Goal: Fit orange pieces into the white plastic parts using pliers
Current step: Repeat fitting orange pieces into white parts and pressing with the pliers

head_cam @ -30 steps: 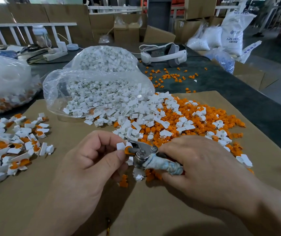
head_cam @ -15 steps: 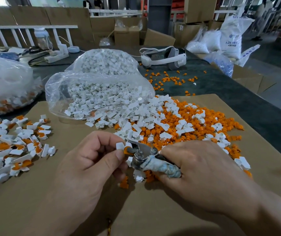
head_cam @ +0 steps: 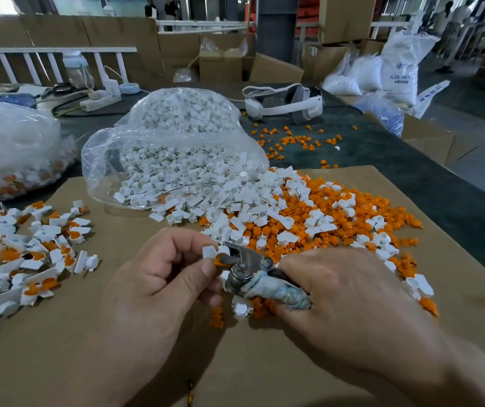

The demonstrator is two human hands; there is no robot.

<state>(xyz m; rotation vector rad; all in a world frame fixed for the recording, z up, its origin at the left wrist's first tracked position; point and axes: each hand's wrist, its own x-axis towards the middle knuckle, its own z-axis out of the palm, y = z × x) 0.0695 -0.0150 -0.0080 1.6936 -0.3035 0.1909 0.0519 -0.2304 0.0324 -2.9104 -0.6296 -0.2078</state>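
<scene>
while your left hand [head_cam: 159,277] pinches the white plastic part [head_cam: 209,251] between thumb and fingers, just above the cardboard sheet [head_cam: 264,362], the orange piece [head_cam: 220,260] sits at its lower edge with the nose of the pliers [head_cam: 245,267] against it. your right hand [head_cam: 344,295] is clenched round the cloth-wrapped handles. by the look of it you are mid-press, and the risk is a skewed squeeze: if the piece is not square to its socket it could pop out sideways or crack the white wall. your thumb also lies close to the nose. beyond, a mixed heap [head_cam: 308,218] of white and orange pieces spreads from the mouth of a clear plastic bag [head_cam: 147,160] full of white parts. at far left a second bag [head_cam: 9,148] holds white and orange ones; whether they are joined cannot be told.
</scene>
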